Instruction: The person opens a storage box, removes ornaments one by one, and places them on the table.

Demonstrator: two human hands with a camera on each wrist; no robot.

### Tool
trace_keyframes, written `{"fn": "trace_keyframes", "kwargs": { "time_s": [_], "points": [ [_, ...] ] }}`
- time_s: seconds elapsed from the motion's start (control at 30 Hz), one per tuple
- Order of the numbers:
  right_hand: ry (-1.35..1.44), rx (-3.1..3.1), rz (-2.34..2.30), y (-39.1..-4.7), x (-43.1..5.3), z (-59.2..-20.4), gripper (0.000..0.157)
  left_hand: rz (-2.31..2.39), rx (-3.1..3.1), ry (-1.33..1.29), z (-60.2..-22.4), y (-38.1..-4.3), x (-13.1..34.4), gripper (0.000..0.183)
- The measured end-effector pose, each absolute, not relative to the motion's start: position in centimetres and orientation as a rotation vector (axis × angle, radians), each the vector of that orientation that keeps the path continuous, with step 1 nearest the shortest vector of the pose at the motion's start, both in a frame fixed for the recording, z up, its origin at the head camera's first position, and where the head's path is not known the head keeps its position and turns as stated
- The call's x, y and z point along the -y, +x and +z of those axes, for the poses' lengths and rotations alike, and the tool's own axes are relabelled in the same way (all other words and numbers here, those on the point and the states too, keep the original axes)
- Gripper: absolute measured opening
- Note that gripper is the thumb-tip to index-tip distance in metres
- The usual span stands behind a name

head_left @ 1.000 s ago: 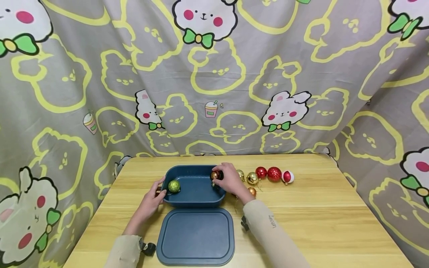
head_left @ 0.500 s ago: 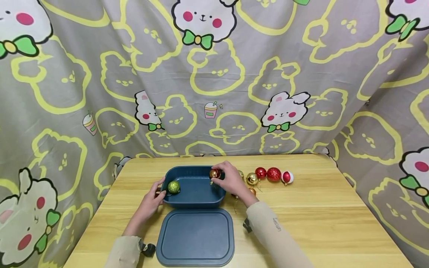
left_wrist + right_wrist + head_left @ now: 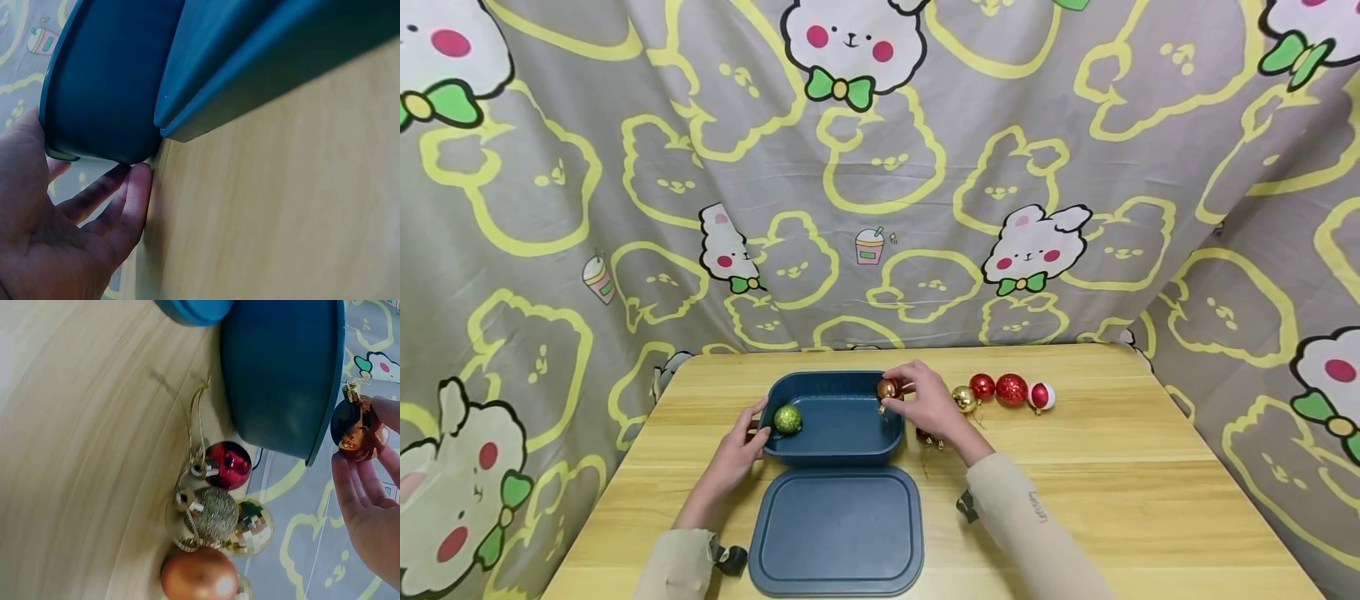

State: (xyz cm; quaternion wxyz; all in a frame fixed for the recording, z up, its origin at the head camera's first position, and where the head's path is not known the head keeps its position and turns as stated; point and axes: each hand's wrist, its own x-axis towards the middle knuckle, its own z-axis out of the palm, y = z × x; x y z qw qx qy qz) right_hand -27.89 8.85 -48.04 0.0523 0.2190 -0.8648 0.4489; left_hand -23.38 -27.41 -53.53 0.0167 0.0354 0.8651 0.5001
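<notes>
My left hand (image 3: pixel 741 443) holds the left end of a dark blue plastic box (image 3: pixel 842 457), its fingertips touching the end wall (image 3: pixel 106 94) in the left wrist view. A green glittery Christmas bauble (image 3: pixel 787 419) lies inside, near that end. At the opposite end, my right hand (image 3: pixel 931 406) pinches a shiny copper-brown bauble (image 3: pixel 888 389) between thumb and fingers, level with the rim. The right wrist view shows the gold cap (image 3: pixel 351 392) and string of this bauble (image 3: pixel 362 434). Just outside the box sits a dark red bauble (image 3: pixel 229 465).
A blue lid (image 3: pixel 837 531) lies flat in front of the box. Right of it are a silver glitter bauble (image 3: pixel 212 514), an orange one (image 3: pixel 200 575), gold ones (image 3: pixel 964 398), red ones (image 3: pixel 1012 389) and a red-and-white one (image 3: pixel 1041 396). A patterned curtain (image 3: pixel 925 192) hangs behind the table.
The right hand lifts the copper-brown bauble a little, then shifts it slightly rightward over the box's right end. The left hand stays on the box.
</notes>
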Motion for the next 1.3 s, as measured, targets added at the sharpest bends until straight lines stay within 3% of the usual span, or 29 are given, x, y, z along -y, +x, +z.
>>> {"fn": "trace_keyframes", "kwargs": {
  "time_s": [1.3],
  "points": [
    [0.463, 2.682, 1.272, -25.8, -19.2, -48.6, 0.044, 1.547, -2.688, 0.112, -53.6, -23.5, 27.4, 0.056]
  ]
}}
